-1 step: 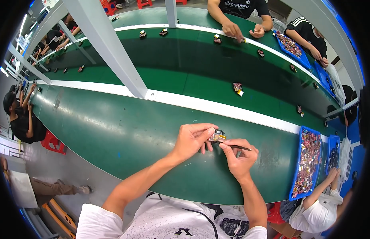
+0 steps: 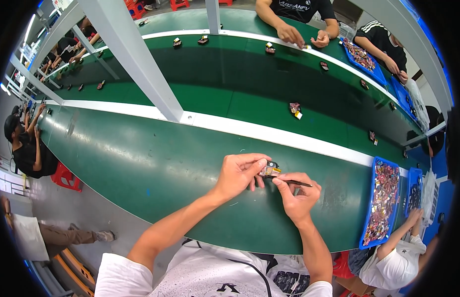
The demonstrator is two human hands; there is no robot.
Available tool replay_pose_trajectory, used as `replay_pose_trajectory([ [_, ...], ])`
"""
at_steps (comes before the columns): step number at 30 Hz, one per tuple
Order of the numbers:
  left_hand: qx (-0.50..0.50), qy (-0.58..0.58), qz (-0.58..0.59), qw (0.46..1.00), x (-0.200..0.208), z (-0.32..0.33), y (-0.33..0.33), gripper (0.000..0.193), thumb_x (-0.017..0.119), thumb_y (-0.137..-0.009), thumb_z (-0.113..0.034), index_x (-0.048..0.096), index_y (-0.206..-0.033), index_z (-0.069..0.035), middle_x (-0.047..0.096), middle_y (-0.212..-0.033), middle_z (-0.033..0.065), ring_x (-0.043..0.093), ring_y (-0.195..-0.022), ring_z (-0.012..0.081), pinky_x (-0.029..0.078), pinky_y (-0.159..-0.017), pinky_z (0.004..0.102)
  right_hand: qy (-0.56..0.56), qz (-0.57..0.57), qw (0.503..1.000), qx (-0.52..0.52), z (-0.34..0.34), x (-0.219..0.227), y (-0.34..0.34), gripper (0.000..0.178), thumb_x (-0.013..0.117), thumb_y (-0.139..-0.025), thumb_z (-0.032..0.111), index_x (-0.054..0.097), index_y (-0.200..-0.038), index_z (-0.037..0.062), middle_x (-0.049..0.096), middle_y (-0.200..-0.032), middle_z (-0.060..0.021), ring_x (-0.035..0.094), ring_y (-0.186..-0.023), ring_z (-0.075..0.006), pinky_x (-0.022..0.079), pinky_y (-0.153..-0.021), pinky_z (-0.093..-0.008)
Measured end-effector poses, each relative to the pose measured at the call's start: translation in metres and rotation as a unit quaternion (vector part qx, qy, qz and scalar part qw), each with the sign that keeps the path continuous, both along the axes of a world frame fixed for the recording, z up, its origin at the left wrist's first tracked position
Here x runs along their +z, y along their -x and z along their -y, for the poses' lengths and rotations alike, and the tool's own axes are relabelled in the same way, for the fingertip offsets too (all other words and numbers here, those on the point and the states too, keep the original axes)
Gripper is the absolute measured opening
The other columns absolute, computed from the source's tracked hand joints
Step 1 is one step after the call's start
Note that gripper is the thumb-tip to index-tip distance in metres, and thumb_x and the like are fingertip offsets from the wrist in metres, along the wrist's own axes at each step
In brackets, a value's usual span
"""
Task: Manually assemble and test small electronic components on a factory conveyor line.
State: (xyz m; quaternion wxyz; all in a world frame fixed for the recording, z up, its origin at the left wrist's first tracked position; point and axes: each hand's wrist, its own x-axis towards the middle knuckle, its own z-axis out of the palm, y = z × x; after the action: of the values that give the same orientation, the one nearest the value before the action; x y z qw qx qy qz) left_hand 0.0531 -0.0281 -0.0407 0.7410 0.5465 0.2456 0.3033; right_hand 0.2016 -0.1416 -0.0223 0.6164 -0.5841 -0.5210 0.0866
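Note:
Over the green workbench (image 2: pixel 190 163), my left hand (image 2: pixel 238 174) pinches a small electronic module (image 2: pixel 269 170) between thumb and fingers. The module has a black housing, a shiny inside and a yellow strip along its right side. My right hand (image 2: pixel 298 193) grips slim black tweezers (image 2: pixel 300 183). Their tip meets the module's lower edge, close to my left fingertips. Fingers hide part of the module, and the detail at the tip is too small to make out.
A blue tray (image 2: pixel 362 242) heaped with small parts stands to my right, with a smaller blue tray (image 2: pixel 407 210) beyond it. Past a white rail (image 2: pixel 269 134), a dark green conveyor belt (image 2: pixel 215 89) carries several modules. A grey post (image 2: pixel 136 64) rises at left. Co-workers sit around.
My hands, the module and the tweezers hold the same position. A co-worker's hand across the belt has shifted slightly, and a person walking at lower left has moved a little.

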Motion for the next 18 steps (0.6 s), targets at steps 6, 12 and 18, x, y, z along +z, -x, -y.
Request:
replay_pose_trajectory([
  [6, 0.001, -0.012, -0.010, 1.000, 0.0011, -0.0009, 0.0009, 0.026, 0.058, -0.104, -0.011, 0.069, -0.117, 0.009, 0.073, -0.091, 0.0151, 0.071, -0.063, 0.0169, 0.053, -0.046, 0.0241, 0.023, -0.014, 1.000, -0.006, 0.0009, -0.0019, -0.0024, 0.012, 0.084, -0.079, 0.001, 0.075, -0.086, 0.0034, 0.066, -0.063, 0.0014, 0.042, -0.044, -0.0014, 0.029, -0.044, -0.0206],
  [12, 0.005, -0.010, -0.001, 1.000, 0.0002, -0.0022, 0.0014, 0.026, 0.058, -0.104, -0.011, 0.069, -0.116, 0.009, 0.073, -0.092, 0.0151, 0.070, -0.064, 0.0170, 0.053, -0.046, 0.0240, 0.014, -0.014, 1.000, 0.012, -0.0001, 0.0026, -0.0039, 0.013, 0.084, -0.079, -0.001, 0.075, -0.087, 0.0030, 0.071, -0.071, -0.0015, 0.042, -0.045, -0.0017, 0.031, -0.044, -0.0207],
  [18, 0.002, -0.009, -0.005, 1.000, -0.0009, -0.0005, -0.0022, 0.026, 0.058, -0.104, -0.011, 0.069, -0.116, 0.009, 0.073, -0.092, 0.0152, 0.070, -0.064, 0.0169, 0.053, -0.046, 0.0238, 0.013, 0.023, 0.999, 0.029, 0.0010, -0.0019, -0.0087, 0.015, 0.084, -0.077, -0.002, 0.074, -0.088, 0.0024, 0.076, -0.081, -0.0053, 0.043, -0.043, -0.0033, 0.032, -0.043, -0.0209],
])
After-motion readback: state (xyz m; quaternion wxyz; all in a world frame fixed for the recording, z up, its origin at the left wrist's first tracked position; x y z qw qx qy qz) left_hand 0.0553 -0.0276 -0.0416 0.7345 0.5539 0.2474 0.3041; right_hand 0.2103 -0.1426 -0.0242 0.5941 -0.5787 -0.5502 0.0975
